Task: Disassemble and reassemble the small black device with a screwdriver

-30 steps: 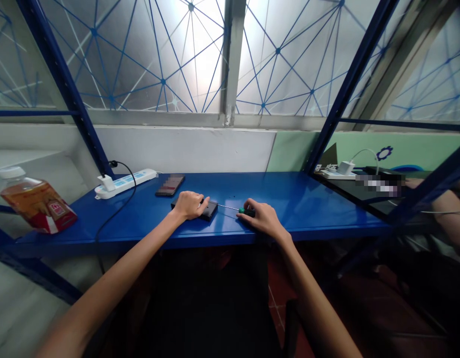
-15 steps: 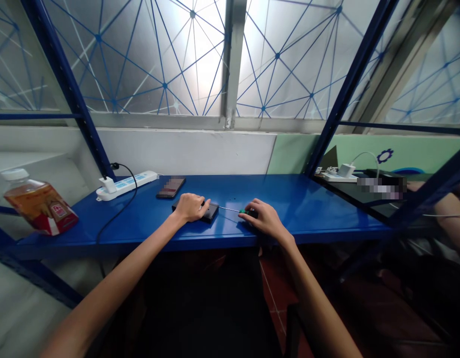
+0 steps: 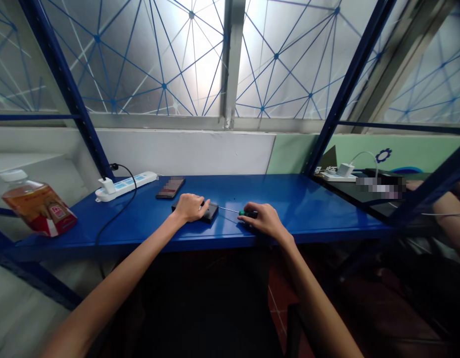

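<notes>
On the blue table (image 3: 230,186) lies a flat black box-shaped device (image 3: 212,214), partly covered by my left hand (image 3: 191,207). That hand is closed over the device and presses it to the tabletop. My right hand (image 3: 265,219) grips a screwdriver (image 3: 241,213) by its dark handle with a green collar, thumb and fingers round it. The thin metal shaft points left and reaches the right side of the device. What the tip meets there is too small to make out.
Behind my left hand lies a phone (image 3: 170,187). A white power strip (image 3: 130,185) with a black cable (image 3: 120,214) stands at the left, beside a bottle of orange drink (image 3: 39,205). Blue rack posts (image 3: 349,74) flank the table. At the far right, a person's arm (image 3: 451,214) shows.
The right hand's fingers have shifted slightly around the screwdriver handle, baring more of the green collar. My left hand and the device stay where they were.
</notes>
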A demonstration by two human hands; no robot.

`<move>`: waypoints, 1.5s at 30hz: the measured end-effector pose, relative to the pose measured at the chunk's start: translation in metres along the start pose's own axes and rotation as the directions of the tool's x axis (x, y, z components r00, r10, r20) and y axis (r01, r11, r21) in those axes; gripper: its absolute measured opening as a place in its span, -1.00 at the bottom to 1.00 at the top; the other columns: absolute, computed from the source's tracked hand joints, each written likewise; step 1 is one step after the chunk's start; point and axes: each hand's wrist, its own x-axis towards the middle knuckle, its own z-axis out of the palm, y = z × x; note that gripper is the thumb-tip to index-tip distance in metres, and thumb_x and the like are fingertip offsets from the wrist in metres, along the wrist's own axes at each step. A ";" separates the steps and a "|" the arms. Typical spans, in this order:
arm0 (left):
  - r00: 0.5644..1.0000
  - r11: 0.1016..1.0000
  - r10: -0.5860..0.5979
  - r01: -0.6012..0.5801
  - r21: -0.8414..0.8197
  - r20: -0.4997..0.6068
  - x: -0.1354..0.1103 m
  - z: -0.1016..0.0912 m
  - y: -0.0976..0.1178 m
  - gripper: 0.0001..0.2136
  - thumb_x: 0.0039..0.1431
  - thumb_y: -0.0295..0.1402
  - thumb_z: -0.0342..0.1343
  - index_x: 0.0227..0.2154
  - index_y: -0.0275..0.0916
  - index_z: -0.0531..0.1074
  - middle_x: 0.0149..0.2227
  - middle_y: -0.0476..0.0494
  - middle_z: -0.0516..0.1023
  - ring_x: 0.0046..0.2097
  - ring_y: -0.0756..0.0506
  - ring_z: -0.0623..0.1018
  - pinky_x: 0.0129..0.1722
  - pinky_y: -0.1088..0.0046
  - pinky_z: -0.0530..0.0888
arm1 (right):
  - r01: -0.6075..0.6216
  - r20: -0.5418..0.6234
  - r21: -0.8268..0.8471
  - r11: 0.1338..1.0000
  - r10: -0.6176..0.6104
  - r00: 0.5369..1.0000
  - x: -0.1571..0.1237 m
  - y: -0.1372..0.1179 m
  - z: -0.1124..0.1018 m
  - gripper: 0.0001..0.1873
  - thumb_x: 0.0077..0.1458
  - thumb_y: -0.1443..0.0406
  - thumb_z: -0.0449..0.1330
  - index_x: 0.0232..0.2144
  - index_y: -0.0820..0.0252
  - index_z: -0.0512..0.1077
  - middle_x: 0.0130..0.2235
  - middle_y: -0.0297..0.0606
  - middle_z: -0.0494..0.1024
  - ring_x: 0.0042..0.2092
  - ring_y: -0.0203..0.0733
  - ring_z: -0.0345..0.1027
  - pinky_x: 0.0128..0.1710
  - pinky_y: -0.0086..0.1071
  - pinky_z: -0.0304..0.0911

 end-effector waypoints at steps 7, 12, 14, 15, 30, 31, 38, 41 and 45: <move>1.000 1.000 0.010 -0.010 0.000 -0.013 0.000 0.001 -0.001 -0.46 0.35 -0.17 -0.20 -0.61 -0.30 0.49 -0.57 -0.27 0.54 -0.50 -0.12 0.50 -0.51 0.43 0.16 | 0.031 -0.033 0.145 0.989 -0.027 0.999 -0.001 -0.004 0.003 -0.57 0.20 -0.04 0.11 -0.39 0.14 0.54 -0.40 -0.25 0.60 -0.38 -0.20 0.42 -0.37 -0.39 0.13; 1.000 1.000 0.015 -0.015 0.002 -0.012 -0.001 0.001 -0.001 -0.46 0.35 -0.17 -0.21 -0.60 -0.30 0.51 -0.56 -0.27 0.54 -0.49 -0.13 0.50 -0.51 0.42 0.14 | -0.002 0.019 0.007 1.000 0.002 1.000 -0.001 -0.006 0.002 -0.56 0.26 0.01 0.05 -0.43 0.15 0.55 -0.36 -0.21 0.60 -0.31 -0.17 0.42 -0.36 -0.39 0.09; 1.000 1.000 0.012 -0.012 0.004 -0.007 0.000 0.000 -0.001 -0.46 0.35 -0.17 -0.21 -0.60 -0.30 0.51 -0.56 -0.27 0.54 -0.49 -0.13 0.50 -0.51 0.42 0.13 | -0.001 0.018 -0.029 1.000 0.001 1.000 -0.001 -0.005 0.001 -0.57 0.25 0.00 0.06 -0.41 0.15 0.53 -0.33 -0.21 0.58 -0.30 -0.18 0.41 -0.37 -0.39 0.07; 1.000 1.000 0.011 -0.011 0.004 -0.005 0.000 0.000 -0.001 -0.46 0.35 -0.17 -0.20 -0.60 -0.30 0.51 -0.56 -0.28 0.54 -0.49 -0.13 0.50 -0.51 0.41 0.12 | 0.003 0.019 -0.037 0.999 -0.002 1.000 -0.001 -0.004 0.001 -0.58 0.25 0.00 0.06 -0.40 0.14 0.53 -0.32 -0.22 0.57 -0.30 -0.19 0.40 -0.37 -0.40 0.07; 1.000 1.000 -0.004 0.004 0.005 0.010 -0.001 0.000 -0.001 -0.46 0.35 -0.15 -0.20 -0.59 -0.29 0.52 -0.56 -0.28 0.54 -0.48 -0.14 0.50 -0.51 0.41 0.13 | -0.018 0.087 -0.048 0.999 0.023 0.996 -0.001 -0.007 -0.001 -0.58 0.25 -0.04 0.04 -0.35 0.13 0.48 -0.42 -0.25 0.55 -0.39 -0.19 0.36 -0.42 -0.40 0.00; 1.000 1.000 -0.006 0.006 0.005 0.013 0.000 -0.001 0.000 -0.46 0.35 -0.15 -0.20 -0.59 -0.29 0.52 -0.56 -0.28 0.54 -0.48 -0.14 0.50 -0.50 0.41 0.14 | -0.017 0.087 -0.033 0.999 0.020 0.996 -0.001 -0.008 -0.001 -0.57 0.25 -0.04 0.05 -0.35 0.13 0.48 -0.45 -0.26 0.54 -0.41 -0.20 0.35 -0.43 -0.40 0.00; 1.000 1.000 -0.006 0.006 0.001 0.002 -0.001 -0.001 0.000 -0.47 0.34 -0.15 -0.20 -0.58 -0.29 0.52 -0.55 -0.29 0.55 -0.48 -0.14 0.51 -0.50 0.42 0.17 | 0.017 0.082 0.138 0.990 -0.028 0.996 -0.001 -0.006 -0.005 -0.56 0.26 0.04 0.00 -0.37 0.17 0.53 -0.46 -0.26 0.55 -0.46 -0.24 0.30 -0.43 -0.39 0.07; 1.000 1.000 0.000 0.000 -0.008 -0.011 -0.001 0.000 -0.001 -0.46 0.34 -0.15 -0.20 -0.61 -0.28 0.50 -0.58 -0.27 0.53 -0.51 -0.13 0.49 -0.52 0.42 0.13 | 0.020 0.072 0.141 0.990 -0.030 0.997 -0.001 -0.002 -0.006 -0.60 0.19 0.02 0.10 -0.36 0.17 0.57 -0.38 -0.21 0.59 -0.39 -0.21 0.36 -0.39 -0.38 0.12; 1.000 1.000 -0.007 0.007 -0.015 -0.014 0.000 0.001 -0.002 -0.45 0.34 -0.15 -0.21 -0.63 -0.29 0.49 -0.59 -0.28 0.53 -0.52 -0.11 0.47 -0.53 0.43 0.10 | 0.016 0.046 0.162 0.987 -0.024 0.999 0.000 0.004 -0.003 -0.64 0.10 0.01 0.21 -0.41 0.16 0.57 -0.30 -0.20 0.59 -0.31 -0.19 0.39 -0.34 -0.39 0.18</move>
